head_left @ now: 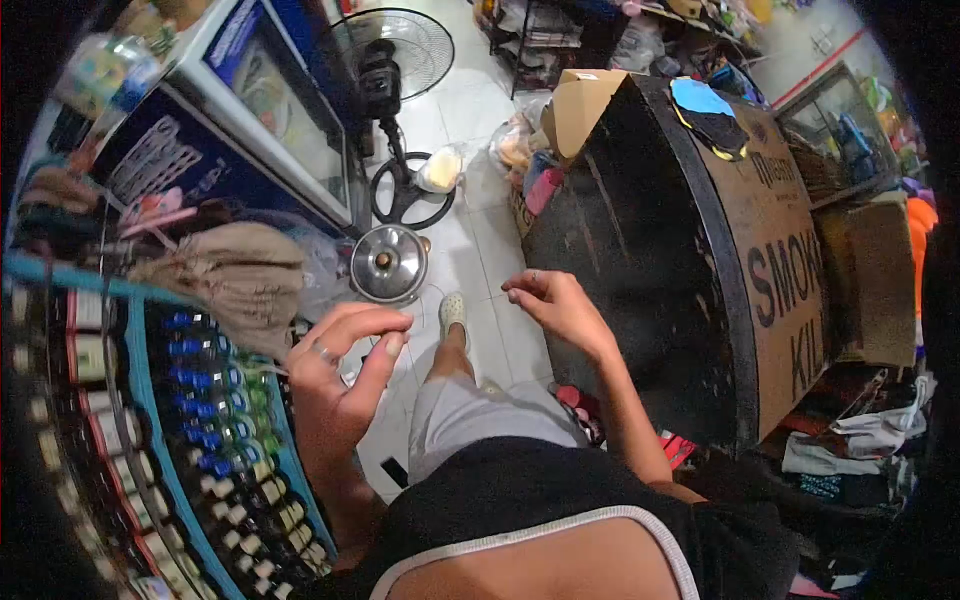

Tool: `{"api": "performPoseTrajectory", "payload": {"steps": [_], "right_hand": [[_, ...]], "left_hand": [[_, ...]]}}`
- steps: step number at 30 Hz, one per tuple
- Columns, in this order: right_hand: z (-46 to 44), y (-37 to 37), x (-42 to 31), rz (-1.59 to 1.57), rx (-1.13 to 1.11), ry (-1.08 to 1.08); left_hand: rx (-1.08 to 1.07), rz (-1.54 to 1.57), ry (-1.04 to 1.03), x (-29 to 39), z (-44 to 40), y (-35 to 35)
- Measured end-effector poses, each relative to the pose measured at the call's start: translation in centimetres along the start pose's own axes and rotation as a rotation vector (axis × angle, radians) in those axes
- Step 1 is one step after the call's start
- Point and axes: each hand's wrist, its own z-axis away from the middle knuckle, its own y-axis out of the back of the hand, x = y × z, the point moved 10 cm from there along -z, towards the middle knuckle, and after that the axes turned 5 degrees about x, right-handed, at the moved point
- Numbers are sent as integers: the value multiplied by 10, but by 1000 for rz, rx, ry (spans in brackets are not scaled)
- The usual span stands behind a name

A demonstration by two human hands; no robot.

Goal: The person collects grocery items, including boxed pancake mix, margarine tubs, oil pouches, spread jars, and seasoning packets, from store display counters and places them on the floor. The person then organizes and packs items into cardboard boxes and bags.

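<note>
Apparently standing or stepping between handlings, with left hand [345, 365] and right hand [560, 305] apart, left thumb and forefinger slightly parted, right fingertips close; cannot tell whether pinching anything fine there. Nearest ahead: lidded pot [388, 262] on the tiled floor [485, 235]. For any reach to it, would probably need to bend low. Cannot see beneath the lid or read labels on bottles [205, 410].

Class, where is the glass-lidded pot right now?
In the head view, left of centre, the glass-lidded pot appears between the pedestal fan's base and the left hand.
</note>
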Motion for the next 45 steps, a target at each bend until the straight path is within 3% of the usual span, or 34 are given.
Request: {"api": "performPoseTrajectory", "payload": {"steps": [5,9,10,13,15,17,18,19,22,25,26,27,28,30,33,34,35,40,43,45], "right_hand": [[-106,30,0,128,76,39],[-176,58,6,-17,87,-66],[-193,67,10,-16,114,-75],[-238,80,41,-33,112,-204],[-275,87,69,-89,105,-267],[-304,75,107,-197,106,-308],[-340,56,149,-322,81,-218],[-352,48,158,-434,34,-384],[-382,34,195,-615,80,-484],[-379,-9,242,-965,90,-703],[-379,-17,249,-1110,95,-753],[-379,-26,257,-1260,107,-801],[-384,-33,271,-1397,133,-788],[-387,-48,293,-1675,195,-770],[-408,-54,319,-1718,256,-641],[-415,-58,327,-1728,249,-621],[-423,-61,333,-1738,242,-598],[-442,-81,353,-1818,229,-550],[-448,-86,352,-1950,251,-587],[-448,-83,345,-1930,262,-589]], "left_hand": [[-236,56,154,-110,-116,-57],[-456,149,340,-189,-204,-121],[-510,84,287,-209,-229,-142],[-643,68,396,-281,-289,-209],[-708,-111,281,-350,-322,-253],[-690,-255,290,-426,-342,-292],[-618,-297,267,-486,-377,-333],[-569,-352,272,-537,-370,-345],[-472,-378,523,-667,-362,-376],[-671,-746,736,-780,-345,-401],[-713,-694,814,-812,-348,-416],[-585,-703,785,-834,-361,-422],[-459,-709,751,-855,-373,-429],[-457,-819,660,-903,-385,-448],[-516,-950,618,-988,-402,-467],[-612,-992,709,-1024,-400,-470],[-460,-1005,695,-1037,-409,-466],[-527,-1069,853,-1060,-421,-458],[-1001,-832,564,-1087,-401,-491],[-826,-886,510,-1034,-413,-487]]}}
